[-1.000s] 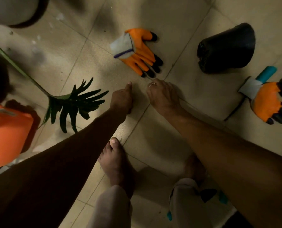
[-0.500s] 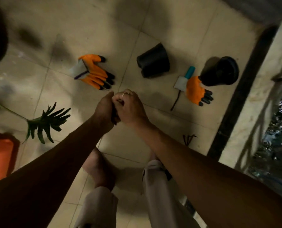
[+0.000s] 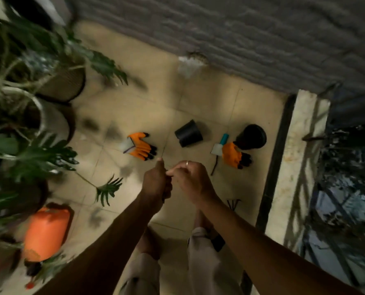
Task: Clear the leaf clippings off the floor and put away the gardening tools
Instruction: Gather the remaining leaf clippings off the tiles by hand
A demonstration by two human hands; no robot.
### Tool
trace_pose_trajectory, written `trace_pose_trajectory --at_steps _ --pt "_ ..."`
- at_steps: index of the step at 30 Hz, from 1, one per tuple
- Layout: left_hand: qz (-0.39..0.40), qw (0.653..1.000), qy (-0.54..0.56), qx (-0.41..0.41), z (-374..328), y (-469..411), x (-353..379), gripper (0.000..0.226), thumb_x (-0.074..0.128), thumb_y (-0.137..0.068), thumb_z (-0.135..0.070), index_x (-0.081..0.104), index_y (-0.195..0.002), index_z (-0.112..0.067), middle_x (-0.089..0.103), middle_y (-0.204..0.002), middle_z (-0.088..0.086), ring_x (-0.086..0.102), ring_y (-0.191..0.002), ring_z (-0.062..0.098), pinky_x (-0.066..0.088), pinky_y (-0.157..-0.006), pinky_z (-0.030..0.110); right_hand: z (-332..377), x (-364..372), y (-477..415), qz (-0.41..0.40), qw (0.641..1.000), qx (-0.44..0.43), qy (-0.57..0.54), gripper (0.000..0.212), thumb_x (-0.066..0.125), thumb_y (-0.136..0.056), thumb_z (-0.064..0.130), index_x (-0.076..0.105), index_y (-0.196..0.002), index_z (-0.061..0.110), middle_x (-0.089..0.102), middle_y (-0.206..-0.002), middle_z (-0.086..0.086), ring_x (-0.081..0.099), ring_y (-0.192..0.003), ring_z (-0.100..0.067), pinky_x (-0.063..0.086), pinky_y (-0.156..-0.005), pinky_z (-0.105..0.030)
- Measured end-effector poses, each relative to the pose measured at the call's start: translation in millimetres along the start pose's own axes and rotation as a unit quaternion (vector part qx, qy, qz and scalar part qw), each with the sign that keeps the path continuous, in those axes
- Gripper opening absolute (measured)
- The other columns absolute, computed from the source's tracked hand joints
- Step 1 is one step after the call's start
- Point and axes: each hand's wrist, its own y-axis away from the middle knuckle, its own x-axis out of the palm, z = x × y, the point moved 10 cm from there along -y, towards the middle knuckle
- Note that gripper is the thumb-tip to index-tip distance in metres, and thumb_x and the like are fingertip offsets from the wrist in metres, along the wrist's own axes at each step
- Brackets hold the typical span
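I stand over the tiled floor with both hands raised together at the centre. My left hand (image 3: 156, 184) is a fist with the thumb up, curled round something small and dark that looks like leaf clippings. My right hand (image 3: 191, 179), with a ring, pinches at the top of that fist. A cut green leaf (image 3: 108, 189) on a long stem lies on the floor to the left. Two orange gloves lie beyond my hands, one (image 3: 141, 145) to the left and one (image 3: 233, 155) to the right. A teal-handled tool (image 3: 223, 139) lies partly under the right glove.
Two black pots, one (image 3: 188, 134) tipped over and one (image 3: 250, 137) further right, lie near the gloves. A small dark forked piece (image 3: 232, 204) lies by my right foot. Potted plants (image 3: 28, 124) and an orange container (image 3: 46, 233) crowd the left. A grey wall (image 3: 241, 39) stands behind, a stone ledge (image 3: 294, 167) to the right.
I have risen from crouching: the hands left the floor, came together, and the floor objects now look smaller and farther away. The view swung up to show plants and wall.
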Motion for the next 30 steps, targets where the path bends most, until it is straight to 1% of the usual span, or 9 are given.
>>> trace_pose_trajectory --at_steps 3,7,9,13,18,21,24,27,30 --pt "0.006 1.000 0.006 0.008 -37 54 9 0.060 0.035 -0.108 -0.051 0.043 -0.059 -0.018 0.034 -0.048 -0.002 0.027 -0.040 0.012 0.018 -0.048 0.025 54 -27 35 -0.019 1.000 -0.019 0.001 0.018 0.059 -0.093 0.024 0.077 -0.089 0.022 0.073 -0.084 0.012 0.067 -0.081 0.003 0.051 -0.068 -0.013" --pt "0.004 1.000 0.020 0.015 -86 134 12 0.047 0.038 -0.107 -0.047 0.040 -0.068 -0.020 0.034 -0.050 -0.002 0.026 -0.036 0.011 0.018 -0.042 0.017 136 -59 86 -0.023 0.999 -0.036 0.010 0.034 0.054 -0.077 0.048 0.078 -0.080 0.024 0.075 -0.079 0.008 0.068 -0.078 -0.006 0.058 -0.071 -0.036" --pt "0.005 0.999 0.038 0.024 -110 181 12 0.044 0.037 -0.108 -0.044 0.040 -0.071 -0.022 0.032 -0.048 -0.004 0.023 -0.035 0.010 0.014 -0.041 0.014 179 -71 113 -0.002 0.998 -0.056 0.019 0.037 0.052 -0.067 0.053 0.078 -0.076 0.027 0.075 -0.078 0.011 0.070 -0.080 -0.007 0.059 -0.077 -0.040" --pt "0.024 0.996 0.081 0.042 -152 269 17 0.048 0.031 -0.110 -0.045 0.038 -0.069 -0.021 0.029 -0.045 -0.006 0.022 -0.032 0.010 0.015 -0.033 0.013 261 -91 166 0.028 0.995 -0.087 0.033 0.043 0.055 -0.058 0.054 0.076 -0.075 0.020 0.076 -0.075 0.007 0.073 -0.079 -0.013 0.060 -0.078 -0.046" --pt "0.026 0.980 0.163 0.113 -194 362 6 0.045 0.030 -0.110 -0.045 0.037 -0.072 -0.023 0.030 -0.047 -0.007 0.023 -0.033 0.008 0.016 -0.033 0.014 344 -103 226 0.056 0.988 -0.138 0.040 0.025 0.058 -0.066 0.036 0.076 -0.075 0.021 0.078 -0.081 0.002 0.075 -0.085 -0.015 0.059 -0.077 -0.033" --pt "0.028 0.960 0.232 0.152 -206 412 -15 0.045 0.030 -0.110 -0.047 0.035 -0.072 -0.025 0.028 -0.047 -0.009 0.022 -0.033 0.006 0.013 -0.034 0.014 384 -85 259 0.098 0.980 -0.166 0.040 0.021 0.057 -0.074 0.027 0.075 -0.083 0.018 0.078 -0.086 -0.006 0.075 -0.081 -0.012 0.051 -0.062 -0.015" --pt "0.014 0.937 0.300 0.179 -202 449 -56 0.047 0.029 -0.110 -0.048 0.036 -0.070 -0.025 0.027 -0.049 -0.008 0.020 -0.035 0.005 0.011 -0.035 0.014 417 -45 292 0.157 0.965 -0.203 0.063 0.016 0.059 -0.089 0.009 0.074 -0.085 0.015 0.078 -0.089 -0.011 0.071 -0.074 -0.009 0.046 -0.056 -0.010" --pt "-0.002 0.913 0.357 0.200 -188 479 -108 0.049 0.030 -0.110 -0.048 0.040 -0.069 -0.023 0.030 -0.051 -0.007 0.022 -0.036 0.006 0.014 -0.034 0.014 439 5 327 0.208 0.943 -0.234 0.114 0.017 0.060 -0.091 0.005 0.076 -0.093 0.006 0.078 -0.091 -0.009 0.069 -0.074 -0.007 0.048 -0.058 -0.013" --pt "-0.040 0.891 0.397 0.216 -164 510 -169 0.050 0.030 -0.110 -0.047 0.042 -0.069 -0.022 0.033 -0.049 -0.008 0.024 -0.035 0.006 0.016 -0.032 0.014 452 63 369 0.250 0.917 -0.268 0.154 0.015 0.063 -0.089 0.012 0.078 -0.092 0.008 0.078 -0.087 -0.002 0.072 -0.081 -0.009 0.058 -0.074 -0.028"
